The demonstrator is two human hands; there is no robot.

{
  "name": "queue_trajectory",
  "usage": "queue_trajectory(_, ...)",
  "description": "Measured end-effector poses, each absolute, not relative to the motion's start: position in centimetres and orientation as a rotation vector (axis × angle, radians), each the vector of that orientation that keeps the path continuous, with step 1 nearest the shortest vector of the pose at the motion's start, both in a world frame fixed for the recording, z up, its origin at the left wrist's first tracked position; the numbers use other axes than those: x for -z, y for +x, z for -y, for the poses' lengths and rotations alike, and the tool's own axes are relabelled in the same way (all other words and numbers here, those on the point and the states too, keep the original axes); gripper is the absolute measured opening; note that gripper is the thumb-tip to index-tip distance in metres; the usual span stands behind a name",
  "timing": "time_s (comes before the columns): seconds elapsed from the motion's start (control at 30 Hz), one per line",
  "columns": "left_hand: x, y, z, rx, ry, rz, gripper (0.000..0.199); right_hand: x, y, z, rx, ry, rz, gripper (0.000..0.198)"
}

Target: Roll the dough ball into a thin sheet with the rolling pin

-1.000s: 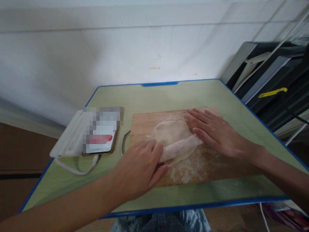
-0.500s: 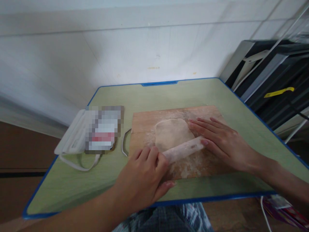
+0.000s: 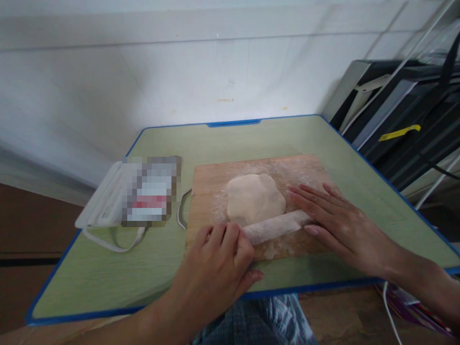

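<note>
A pale, flattened piece of dough [image 3: 255, 196] lies on a floury wooden board [image 3: 208, 177]. Along its near edge is a whitish rolling pin [image 3: 275, 227], dusted with flour and slightly tilted up to the right. My left hand [image 3: 221, 254] has its fingers curled over the pin's left end, with the thumb stretched out below. On the right end rests my right hand [image 3: 345, 225], its fingers extended and apart, the palm covering that end of the pin. The right fingertips lie just beside the dough's right edge.
The board sits on a light green table [image 3: 108, 278] with a blue rim. To the left, a blurred-out phone [image 3: 153, 191] lies by a white case [image 3: 104, 196] with a strap loop. A metal handle [image 3: 181, 211] shows at the board's left. Dark panels [image 3: 406, 105] lean at right.
My right hand has slid right and slightly toward me along the pin. The dough looks lumpier and more rounded in outline. My view has shifted a little, and my left hand stays on the pin.
</note>
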State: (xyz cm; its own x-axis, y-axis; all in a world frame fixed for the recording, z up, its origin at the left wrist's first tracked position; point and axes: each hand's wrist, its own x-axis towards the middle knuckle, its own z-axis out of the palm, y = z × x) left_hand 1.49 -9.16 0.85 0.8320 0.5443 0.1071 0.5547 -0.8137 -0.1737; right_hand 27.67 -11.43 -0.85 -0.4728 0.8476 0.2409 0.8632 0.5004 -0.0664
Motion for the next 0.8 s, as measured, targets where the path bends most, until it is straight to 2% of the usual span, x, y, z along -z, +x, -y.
queue_trajectory(0.2,-1.4,1.5,6.6,0.078,-2.922,1.139,0.025,-0.5,27.1,6.6,0.082,-1.442,2.571,0.052)
queue_trajectory(0.3,-1.6,1.3,5.7,0.178,-2.958,1.229,0.027,-1.1,26.7,2.9,-0.036,-1.455,2.639,0.054)
queue_trajectory(0.43,-2.1,1.4,5.6,0.12,-3.021,1.272,0.029,-1.1,26.2,-0.5,-0.134,-1.508,2.692,0.056)
queue_trajectory(0.67,-2.5,2.5,7.1,-0.032,-2.963,1.411,0.031,-0.4,26.3,1.1,-0.066,-1.536,2.638,0.056)
queue_trajectory(0.8,-1.9,3.0,8.5,-0.063,-2.879,1.401,0.04,-0.2,26.5,3.0,0.041,-1.527,2.574,0.053)
